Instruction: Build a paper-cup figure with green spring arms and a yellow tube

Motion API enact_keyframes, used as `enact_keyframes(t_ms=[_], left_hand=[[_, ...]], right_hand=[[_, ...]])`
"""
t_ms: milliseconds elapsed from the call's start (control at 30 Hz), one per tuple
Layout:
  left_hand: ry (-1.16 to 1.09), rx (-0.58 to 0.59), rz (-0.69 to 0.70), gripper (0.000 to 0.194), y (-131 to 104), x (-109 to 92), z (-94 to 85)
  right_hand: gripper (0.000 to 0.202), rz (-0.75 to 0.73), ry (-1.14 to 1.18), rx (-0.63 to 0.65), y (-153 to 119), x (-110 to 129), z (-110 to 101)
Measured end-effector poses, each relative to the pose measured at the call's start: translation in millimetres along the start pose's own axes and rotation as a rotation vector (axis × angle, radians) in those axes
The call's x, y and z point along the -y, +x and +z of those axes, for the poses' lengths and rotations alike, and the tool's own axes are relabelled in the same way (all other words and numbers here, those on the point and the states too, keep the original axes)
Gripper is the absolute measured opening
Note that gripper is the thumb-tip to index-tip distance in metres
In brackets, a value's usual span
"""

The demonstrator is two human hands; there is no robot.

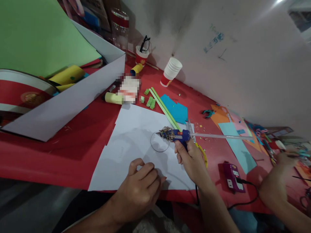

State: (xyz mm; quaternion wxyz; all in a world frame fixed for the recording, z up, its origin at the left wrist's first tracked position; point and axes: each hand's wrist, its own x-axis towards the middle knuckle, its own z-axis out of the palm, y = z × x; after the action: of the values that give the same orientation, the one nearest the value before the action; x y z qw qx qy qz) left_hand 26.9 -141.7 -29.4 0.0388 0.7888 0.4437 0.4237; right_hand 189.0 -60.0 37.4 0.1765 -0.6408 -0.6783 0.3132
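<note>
My right hand (191, 160) is wrapped round the handle of a blue hot glue gun (178, 134). Its nozzle end points left and is caked with brownish debris, and a long clear glue stick (221, 136) sticks out of the back. Under the nozzle, a thin dark circle (155, 151) shows on a large white sheet of paper (116, 145). My left hand (141, 186) rests over the paper's front edge with its fingers curled in; whatever they may hold is hidden. Partly behind my right wrist are yellow-handled scissors (202, 154).
Green paper strips (165, 108), a blue paper piece (173, 108) and stacked paper cups (171, 72) lie beyond the sheet. A white box (73, 87) stands left. Rightward are pliers (208, 113), a purple power adapter (232, 178) with a cord, and another person's arm (274, 184).
</note>
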Motion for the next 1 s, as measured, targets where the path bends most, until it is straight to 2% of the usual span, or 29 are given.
enact_keyframes(t_ms=[333,533,733,1000], left_hand=[[-0.028,-0.009,-0.009,0.021,-1.1,0.4,1.3],[-0.042,-0.051,-0.011,0.022,0.7,0.2,2.1],[-0.025,-0.048,-0.005,0.024,0.7,0.4,1.8],[-0.029,-0.038,-0.009,0.022,-1.6,0.7,2.9]], right_hand=[[0.031,-0.020,-0.034,0.040,-3.8,4.3,1.4],[0.032,-0.046,-0.107,0.028,-7.9,7.2,0.0],[0.032,-0.044,-0.058,-0.031,-5.4,2.2,-0.9],[0.032,-0.037,-0.110,-0.033,-2.7,2.9,-1.6]])
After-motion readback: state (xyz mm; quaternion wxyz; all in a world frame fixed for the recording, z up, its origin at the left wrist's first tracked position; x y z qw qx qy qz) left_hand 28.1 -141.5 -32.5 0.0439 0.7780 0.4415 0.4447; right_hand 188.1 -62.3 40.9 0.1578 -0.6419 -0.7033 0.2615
